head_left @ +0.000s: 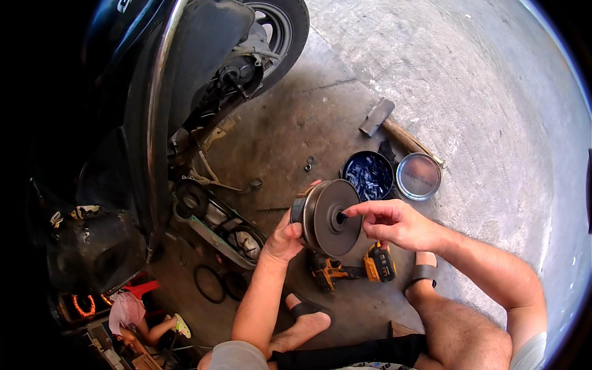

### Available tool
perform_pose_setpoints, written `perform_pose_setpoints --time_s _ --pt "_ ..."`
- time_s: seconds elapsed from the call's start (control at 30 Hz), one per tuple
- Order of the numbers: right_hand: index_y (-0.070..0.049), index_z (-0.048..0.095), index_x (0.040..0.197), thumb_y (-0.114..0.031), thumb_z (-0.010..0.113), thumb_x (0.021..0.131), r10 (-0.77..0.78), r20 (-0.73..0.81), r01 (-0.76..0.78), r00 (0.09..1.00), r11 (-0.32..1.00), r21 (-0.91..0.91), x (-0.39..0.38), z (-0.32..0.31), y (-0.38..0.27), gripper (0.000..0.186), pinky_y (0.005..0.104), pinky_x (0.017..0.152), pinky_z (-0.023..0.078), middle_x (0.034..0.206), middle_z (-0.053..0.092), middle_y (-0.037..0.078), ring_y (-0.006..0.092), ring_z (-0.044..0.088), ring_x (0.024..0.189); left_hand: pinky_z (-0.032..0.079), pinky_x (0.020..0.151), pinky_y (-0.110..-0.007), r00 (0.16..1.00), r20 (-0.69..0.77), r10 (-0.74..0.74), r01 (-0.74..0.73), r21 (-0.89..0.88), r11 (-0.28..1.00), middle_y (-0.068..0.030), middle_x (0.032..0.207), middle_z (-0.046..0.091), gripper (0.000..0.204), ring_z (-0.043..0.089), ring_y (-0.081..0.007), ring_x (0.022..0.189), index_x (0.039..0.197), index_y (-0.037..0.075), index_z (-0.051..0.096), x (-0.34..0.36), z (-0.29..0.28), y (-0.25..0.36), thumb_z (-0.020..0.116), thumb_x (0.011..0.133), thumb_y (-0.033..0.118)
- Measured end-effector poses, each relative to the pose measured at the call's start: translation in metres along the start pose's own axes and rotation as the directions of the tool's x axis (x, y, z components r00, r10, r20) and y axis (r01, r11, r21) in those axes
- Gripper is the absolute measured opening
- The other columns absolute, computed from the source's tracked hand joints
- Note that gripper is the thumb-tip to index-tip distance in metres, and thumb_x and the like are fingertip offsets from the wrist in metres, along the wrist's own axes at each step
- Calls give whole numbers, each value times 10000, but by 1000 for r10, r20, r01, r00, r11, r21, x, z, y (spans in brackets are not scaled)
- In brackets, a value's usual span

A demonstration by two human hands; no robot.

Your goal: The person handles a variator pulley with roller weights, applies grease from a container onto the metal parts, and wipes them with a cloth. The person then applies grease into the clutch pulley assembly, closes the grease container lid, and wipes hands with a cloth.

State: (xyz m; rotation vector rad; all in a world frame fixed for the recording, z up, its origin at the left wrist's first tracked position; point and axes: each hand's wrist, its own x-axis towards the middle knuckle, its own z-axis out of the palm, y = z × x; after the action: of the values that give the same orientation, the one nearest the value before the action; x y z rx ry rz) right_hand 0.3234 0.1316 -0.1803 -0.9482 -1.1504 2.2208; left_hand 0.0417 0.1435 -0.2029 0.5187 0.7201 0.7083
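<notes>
My left hand (pixel 285 237) grips a scooter clutch pulley (pixel 336 237) by its rim, thumb on the near side. The pulley is a round grey metal part with a drum behind and a hole at its centre, its flat face tilted toward my right. My right hand (pixel 394 225) holds nothing; its index finger reaches out with dark blue grease on the tip, at the central hole. The other fingers are loosely bent. Just beyond the pulley, an open tin of blue grease (pixel 368 176) stands on the floor, with its round metal lid (pixel 419 176) beside it.
A hammer (pixel 398 127) lies beyond the tin. A yellow and black cordless impact driver (pixel 336 270) lies below the pulley. At left stands a scooter (pixel 179 80), its rear wheel upper centre, with a removed cover (pixel 216 222) nearby. Two small nuts (pixel 309 163) lie mid-floor. Another person (pixel 132 317) sits lower left.
</notes>
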Motion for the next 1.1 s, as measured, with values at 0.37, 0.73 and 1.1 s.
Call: perform_pose_setpoints --time_s 0.37,0.73,1.1 --pt "-97 587 1365 -28 578 886 -430 8 356 903 736 -576 9 8 15 485 366 727 538 865 626 94 218 639 779 448 1092 -366 999 -37 -13 12 -26 1000 -131 1429 537 1149 561 -229 1280 1545 -7 279 -3 -5 -1 915 665 369" --pt "-79 434 1443 -82 583 936 222 190 -292 956 693 659 5 15 18 528 342 670 510 867 604 60 141 576 716 338 1160 -350 999 -31 11 -6 175 985 -117 1478 480 1192 482 -229 1363 1575 23 243 3 2 9 886 626 352" --pt "-101 358 1539 -101 538 954 161 17 -162 987 981 107 -1 26 11 611 362 605 518 752 567 45 150 554 624 333 1160 -348 999 -37 -14 19 142 990 -122 1491 473 1150 477 -226 1363 1568 14 250 2 2 4 858 680 418"
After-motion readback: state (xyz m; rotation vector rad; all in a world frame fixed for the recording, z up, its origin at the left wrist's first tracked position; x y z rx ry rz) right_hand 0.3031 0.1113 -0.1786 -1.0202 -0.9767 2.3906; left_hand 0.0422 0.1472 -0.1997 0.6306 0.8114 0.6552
